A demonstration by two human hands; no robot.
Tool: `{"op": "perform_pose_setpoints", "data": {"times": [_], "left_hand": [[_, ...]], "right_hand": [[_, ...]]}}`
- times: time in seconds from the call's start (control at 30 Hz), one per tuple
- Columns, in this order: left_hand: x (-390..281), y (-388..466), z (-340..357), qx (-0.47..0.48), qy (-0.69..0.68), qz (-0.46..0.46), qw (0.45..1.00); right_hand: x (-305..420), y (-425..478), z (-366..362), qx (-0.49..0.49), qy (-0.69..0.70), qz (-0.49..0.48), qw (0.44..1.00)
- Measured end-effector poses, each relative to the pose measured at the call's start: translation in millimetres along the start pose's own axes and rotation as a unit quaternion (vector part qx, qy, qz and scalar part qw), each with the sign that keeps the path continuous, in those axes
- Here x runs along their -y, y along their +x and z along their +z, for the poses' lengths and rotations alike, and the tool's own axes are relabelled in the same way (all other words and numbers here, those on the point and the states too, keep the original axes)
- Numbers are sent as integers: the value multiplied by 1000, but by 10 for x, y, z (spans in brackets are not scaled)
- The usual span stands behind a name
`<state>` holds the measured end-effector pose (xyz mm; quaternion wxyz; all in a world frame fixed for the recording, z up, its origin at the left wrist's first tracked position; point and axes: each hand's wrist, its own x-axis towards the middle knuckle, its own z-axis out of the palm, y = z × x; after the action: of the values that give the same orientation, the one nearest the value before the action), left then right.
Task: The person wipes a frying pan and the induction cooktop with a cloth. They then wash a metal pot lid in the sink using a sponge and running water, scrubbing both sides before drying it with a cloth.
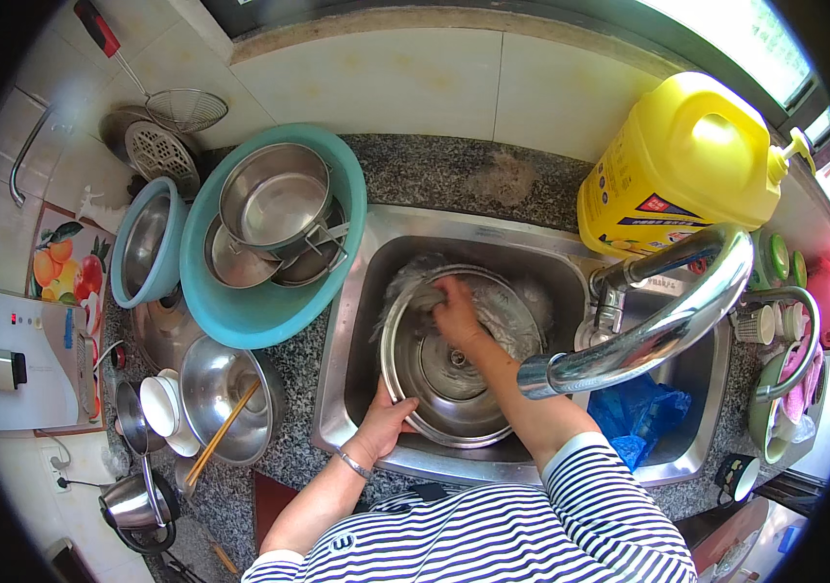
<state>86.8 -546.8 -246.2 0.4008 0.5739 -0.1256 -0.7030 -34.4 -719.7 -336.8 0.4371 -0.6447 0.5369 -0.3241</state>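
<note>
A round stainless steel vessel (pixel 426 404), a basin or a deep lid, rests tilted in the left bowl of the steel sink (pixel 338 364). My left hand (pixel 386 423) grips its near-left rim, thumb on top. Inside the far-left wall, my right hand (pixel 456 310) presses a greyish cloth or scrubber (pixel 426 297), partly covered by the fingers. A small round fitting (pixel 457 357) shows at the vessel's centre. Water with some foam (pixel 415 273) lies around its far edge. The chrome faucet (pixel 648 342) arches over my right forearm.
Left of the sink, a turquoise basin (pixel 240 321) holds steel pots (pixel 276 189). Nearby is a steel bowl (pixel 225 397) with chopsticks (pixel 225 430). A yellow detergent jug (pixel 677 160) stands behind the faucet. A blue plastic bag (pixel 637 415) lies in the right bowl.
</note>
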Motion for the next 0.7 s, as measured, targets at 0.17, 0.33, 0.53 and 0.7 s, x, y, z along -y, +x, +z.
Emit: {"op": "perform_pose_setpoints", "data": {"times": [0.17, 0.33, 0.53, 0.7], "left_hand": [[-2, -21, -1, 2, -21, 19, 1000], [8, -6, 27, -33, 14, 38, 999], [119, 29, 36, -142, 167, 199, 955], [0, -147, 142, -264, 535, 378, 708]], "right_hand": [[329, -747, -19, 216, 44, -109, 969], [202, -951, -628, 470, -237, -54, 848], [-365, -1047, -817, 170, -423, 4, 890], [-13, -1096, -764, 343, -341, 71, 873]]}}
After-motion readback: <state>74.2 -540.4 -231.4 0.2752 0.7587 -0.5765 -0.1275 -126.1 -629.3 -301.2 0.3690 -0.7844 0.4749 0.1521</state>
